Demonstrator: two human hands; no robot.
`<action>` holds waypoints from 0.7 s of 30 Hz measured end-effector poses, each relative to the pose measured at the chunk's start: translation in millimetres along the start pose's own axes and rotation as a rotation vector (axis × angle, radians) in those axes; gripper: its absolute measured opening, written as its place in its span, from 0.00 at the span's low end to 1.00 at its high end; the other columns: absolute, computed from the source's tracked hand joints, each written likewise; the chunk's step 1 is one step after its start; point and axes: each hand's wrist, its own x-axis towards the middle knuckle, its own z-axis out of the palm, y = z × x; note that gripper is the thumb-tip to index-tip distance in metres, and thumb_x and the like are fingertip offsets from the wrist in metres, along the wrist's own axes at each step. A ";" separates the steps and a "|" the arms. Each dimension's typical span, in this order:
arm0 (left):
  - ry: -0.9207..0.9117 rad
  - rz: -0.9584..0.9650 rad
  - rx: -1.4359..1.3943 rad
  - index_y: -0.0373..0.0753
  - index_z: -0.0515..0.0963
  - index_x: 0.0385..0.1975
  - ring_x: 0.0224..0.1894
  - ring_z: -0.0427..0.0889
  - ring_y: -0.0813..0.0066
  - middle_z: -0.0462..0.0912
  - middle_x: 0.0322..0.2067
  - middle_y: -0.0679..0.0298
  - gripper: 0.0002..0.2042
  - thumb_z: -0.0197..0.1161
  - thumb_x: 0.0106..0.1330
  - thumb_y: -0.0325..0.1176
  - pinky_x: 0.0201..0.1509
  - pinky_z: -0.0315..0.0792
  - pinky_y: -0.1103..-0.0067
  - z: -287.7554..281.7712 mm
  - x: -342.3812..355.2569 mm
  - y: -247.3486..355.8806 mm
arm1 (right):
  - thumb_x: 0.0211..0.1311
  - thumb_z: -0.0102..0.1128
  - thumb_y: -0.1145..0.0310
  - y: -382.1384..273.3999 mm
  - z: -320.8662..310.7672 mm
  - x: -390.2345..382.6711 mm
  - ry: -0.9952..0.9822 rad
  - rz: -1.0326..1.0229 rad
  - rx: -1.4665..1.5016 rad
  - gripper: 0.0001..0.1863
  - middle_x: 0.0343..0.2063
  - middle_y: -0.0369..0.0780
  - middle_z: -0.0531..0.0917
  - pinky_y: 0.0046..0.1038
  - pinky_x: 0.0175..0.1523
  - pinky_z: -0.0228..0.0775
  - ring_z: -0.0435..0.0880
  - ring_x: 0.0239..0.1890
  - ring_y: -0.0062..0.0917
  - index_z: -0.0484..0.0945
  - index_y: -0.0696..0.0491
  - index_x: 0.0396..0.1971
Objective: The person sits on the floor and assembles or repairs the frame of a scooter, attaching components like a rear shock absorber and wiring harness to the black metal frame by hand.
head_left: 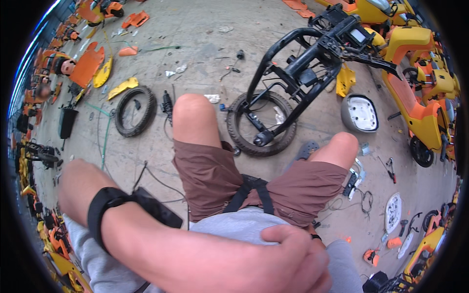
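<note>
Concrete floor point(195, 29) spreads ahead of a seated person, littered with scooter parts. At about ten o'clock lie orange body panels point(88, 66) and a yellow panel point(122, 88), with a loose tyre point(135, 111) just beside them, flat on the ground.

At eight o'clock the person's left forearm enters, a black band point(102, 210) strapped round it. It crosses the lower picture to the left hand point(293, 261) at five o'clock. That hand rests against the grey shirt point(234, 227), fingers curled in and thumb lying on top. It seems to be folded over something below it, perhaps the other wrist, but I cannot tell whether it grips anything. The right hand does not show.

Brown shorts point(210, 176) cover both thighs at the centre, and the bare knees point towards twelve o'clock.

Beyond the knees, at about one o'clock, a second tyre point(244, 141) lies flat with a black scooter frame point(303, 63) standing in it and leaning away. Right of it, at two o'clock, sits a grey cover with a white inside point(361, 113), then an orange and yellow scooter point(425, 107) near the rim. Red-handled pliers point(391, 168) lie at three o'clock.
</note>
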 end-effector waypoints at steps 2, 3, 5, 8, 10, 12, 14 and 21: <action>-0.077 -0.063 -0.079 0.36 0.73 0.22 0.27 0.71 0.72 0.74 0.24 0.65 0.12 0.56 0.59 0.38 0.26 0.62 0.79 11.0 41.8 8.5 | 0.42 0.76 0.58 -73.0 9.1 9.6 -0.009 0.076 0.020 0.37 0.55 0.47 0.76 0.39 0.60 0.66 0.73 0.58 0.39 0.73 0.50 0.56; -0.084 -0.138 -0.112 0.36 0.73 0.23 0.27 0.72 0.71 0.75 0.25 0.65 0.12 0.55 0.61 0.38 0.26 0.62 0.79 8.3 45.3 13.0 | 0.42 0.74 0.58 -96.4 1.5 6.0 -0.017 0.077 -0.013 0.35 0.53 0.48 0.77 0.39 0.58 0.67 0.75 0.56 0.40 0.74 0.50 0.54; 0.031 -0.089 -0.068 0.37 0.73 0.23 0.26 0.70 0.73 0.73 0.24 0.66 0.09 0.58 0.58 0.36 0.24 0.61 0.79 24.7 24.5 25.6 | 0.44 0.72 0.57 -120.1 -20.5 8.3 0.003 -0.006 -0.124 0.30 0.48 0.48 0.80 0.40 0.55 0.69 0.77 0.52 0.42 0.77 0.50 0.50; -0.017 0.005 -0.282 0.39 0.71 0.23 0.20 0.65 0.78 0.67 0.21 0.69 0.08 0.63 0.49 0.32 0.20 0.58 0.81 19.8 15.3 -11.9 | 0.46 0.68 0.56 -146.2 -48.7 0.4 0.103 -0.107 -0.235 0.24 0.41 0.50 0.83 0.41 0.50 0.72 0.80 0.47 0.44 0.81 0.50 0.44; 0.027 -0.118 -0.438 0.37 0.72 0.25 0.20 0.68 0.78 0.70 0.22 0.67 0.08 0.64 0.55 0.32 0.20 0.61 0.80 39.3 7.8 -24.7 | 0.50 0.65 0.58 -181.5 -69.6 -1.8 -0.015 0.255 -0.240 0.16 0.32 0.47 0.86 0.42 0.43 0.75 0.84 0.38 0.46 0.84 0.51 0.37; 0.012 -0.266 -0.679 0.37 0.73 0.24 0.18 0.71 0.78 0.76 0.22 0.65 0.08 0.65 0.61 0.28 0.19 0.62 0.80 60.5 1.0 -40.2 | 0.57 0.59 0.59 -207.3 -92.7 -15.9 0.321 0.548 0.028 0.17 0.24 0.50 0.85 0.38 0.39 0.77 0.86 0.33 0.41 0.85 0.59 0.34; -0.026 -0.545 -1.023 0.35 0.74 0.25 0.19 0.74 0.77 0.79 0.23 0.64 0.09 0.64 0.65 0.31 0.21 0.66 0.79 74.6 -5.5 -51.4 | 0.60 0.55 0.62 -172.5 -108.0 -16.5 0.663 0.739 0.465 0.18 0.22 0.48 0.84 0.32 0.32 0.75 0.83 0.21 0.30 0.83 0.63 0.30; -0.021 -1.242 -1.830 0.29 0.76 0.45 0.32 0.83 0.76 0.83 0.35 0.59 0.12 0.52 0.74 0.33 0.38 0.79 0.80 153.2 -7.9 -120.7 | 0.70 0.51 0.66 -459.4 -323.7 -27.1 0.958 0.064 1.238 0.09 0.17 0.34 0.74 0.15 0.15 0.51 0.62 0.12 0.11 0.75 0.55 0.39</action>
